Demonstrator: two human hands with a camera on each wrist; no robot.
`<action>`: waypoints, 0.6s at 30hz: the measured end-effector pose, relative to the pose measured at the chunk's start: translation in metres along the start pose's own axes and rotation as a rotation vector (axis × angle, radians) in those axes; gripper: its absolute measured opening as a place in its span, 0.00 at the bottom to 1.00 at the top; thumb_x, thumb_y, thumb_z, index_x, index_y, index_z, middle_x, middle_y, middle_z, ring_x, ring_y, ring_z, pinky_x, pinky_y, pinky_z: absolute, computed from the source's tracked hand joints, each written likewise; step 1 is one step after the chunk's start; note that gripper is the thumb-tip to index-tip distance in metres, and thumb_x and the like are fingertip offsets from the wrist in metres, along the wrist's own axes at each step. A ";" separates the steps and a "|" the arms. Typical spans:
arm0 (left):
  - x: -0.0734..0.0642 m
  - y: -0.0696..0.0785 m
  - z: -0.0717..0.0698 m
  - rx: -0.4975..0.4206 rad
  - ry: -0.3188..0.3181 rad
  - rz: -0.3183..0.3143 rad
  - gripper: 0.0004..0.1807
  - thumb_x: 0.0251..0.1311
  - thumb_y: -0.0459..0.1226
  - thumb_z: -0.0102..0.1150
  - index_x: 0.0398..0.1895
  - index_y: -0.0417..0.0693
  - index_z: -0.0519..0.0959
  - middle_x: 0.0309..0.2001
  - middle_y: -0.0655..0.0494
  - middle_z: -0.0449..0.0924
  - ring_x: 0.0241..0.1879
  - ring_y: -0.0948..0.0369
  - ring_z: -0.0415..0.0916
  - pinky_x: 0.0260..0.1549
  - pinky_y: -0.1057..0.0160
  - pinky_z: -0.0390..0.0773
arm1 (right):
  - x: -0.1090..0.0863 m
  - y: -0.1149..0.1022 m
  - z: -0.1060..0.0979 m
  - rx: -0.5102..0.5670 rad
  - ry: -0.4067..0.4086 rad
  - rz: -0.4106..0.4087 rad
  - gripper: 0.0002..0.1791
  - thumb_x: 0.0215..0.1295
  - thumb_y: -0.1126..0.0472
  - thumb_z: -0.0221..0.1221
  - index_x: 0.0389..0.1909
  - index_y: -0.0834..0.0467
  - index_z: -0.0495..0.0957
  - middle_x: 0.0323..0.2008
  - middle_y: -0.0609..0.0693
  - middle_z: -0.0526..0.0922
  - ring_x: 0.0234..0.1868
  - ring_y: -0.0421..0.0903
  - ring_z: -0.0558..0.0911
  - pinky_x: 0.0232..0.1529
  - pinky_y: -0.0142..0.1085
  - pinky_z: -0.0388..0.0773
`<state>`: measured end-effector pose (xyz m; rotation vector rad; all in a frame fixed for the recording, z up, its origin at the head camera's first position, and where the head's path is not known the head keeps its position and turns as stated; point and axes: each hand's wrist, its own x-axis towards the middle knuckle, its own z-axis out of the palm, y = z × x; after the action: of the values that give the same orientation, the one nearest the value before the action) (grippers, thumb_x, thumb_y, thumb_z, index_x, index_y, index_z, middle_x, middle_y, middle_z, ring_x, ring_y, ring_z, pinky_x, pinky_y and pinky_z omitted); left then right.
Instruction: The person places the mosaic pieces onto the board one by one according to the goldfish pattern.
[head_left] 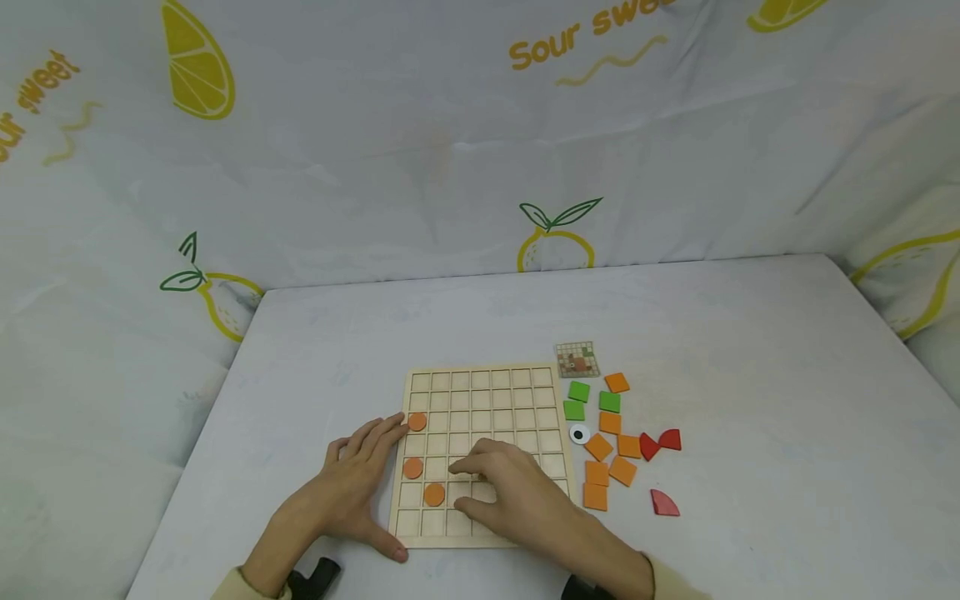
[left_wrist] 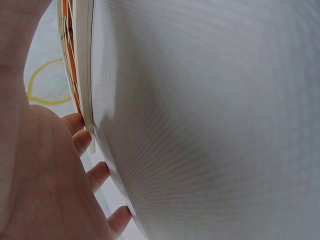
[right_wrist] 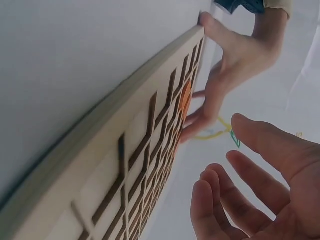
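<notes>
Your right hand (head_left: 513, 496) was over the wooden grid board (head_left: 482, 422), fingers kinda loosely bent, gripping nothing, nearest orange disc (head_left: 434, 494) just left of them; your left hand (head_left: 351, 485), fingers straight-ish, touched the board's left edge.

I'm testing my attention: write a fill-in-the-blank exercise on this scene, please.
The orange discs on the grid board number ____.
The wedges right of the board are coloured ____.
The round white piece has a ____ centre.
The hand nearer the wedges is the person's ____ one.
Missing words: three; red; black; right.
</notes>
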<state>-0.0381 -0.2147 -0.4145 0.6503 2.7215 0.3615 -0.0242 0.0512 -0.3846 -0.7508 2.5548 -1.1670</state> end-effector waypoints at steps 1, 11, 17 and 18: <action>0.000 0.000 0.000 0.002 0.001 0.000 0.83 0.17 0.78 0.74 0.79 0.48 0.52 0.82 0.48 0.49 0.78 0.41 0.50 0.62 0.31 0.62 | -0.002 0.001 -0.003 0.005 0.000 0.004 0.16 0.59 0.62 0.72 0.48 0.61 0.87 0.42 0.49 0.88 0.37 0.39 0.80 0.37 0.27 0.78; 0.000 0.000 -0.001 -0.017 0.000 0.016 0.82 0.18 0.77 0.75 0.79 0.47 0.52 0.82 0.47 0.48 0.78 0.41 0.49 0.62 0.29 0.61 | -0.025 0.016 -0.025 -0.038 0.041 0.055 0.16 0.59 0.61 0.73 0.48 0.57 0.88 0.41 0.45 0.87 0.39 0.41 0.80 0.39 0.29 0.78; 0.000 0.000 0.000 -0.029 -0.005 0.012 0.82 0.19 0.77 0.76 0.79 0.46 0.51 0.82 0.47 0.47 0.79 0.41 0.49 0.62 0.29 0.60 | -0.043 0.027 -0.038 -0.108 0.099 0.095 0.16 0.59 0.59 0.73 0.48 0.53 0.88 0.42 0.41 0.86 0.42 0.41 0.80 0.40 0.30 0.79; -0.001 0.001 -0.001 -0.029 -0.005 0.011 0.82 0.19 0.77 0.76 0.79 0.46 0.51 0.82 0.47 0.47 0.79 0.41 0.49 0.62 0.30 0.61 | -0.046 0.030 -0.040 -0.107 0.109 0.097 0.16 0.59 0.59 0.72 0.49 0.53 0.88 0.42 0.41 0.86 0.42 0.41 0.80 0.40 0.30 0.79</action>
<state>-0.0377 -0.2145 -0.4137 0.6583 2.7041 0.4002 -0.0126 0.1179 -0.3807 -0.5928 2.7283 -1.0757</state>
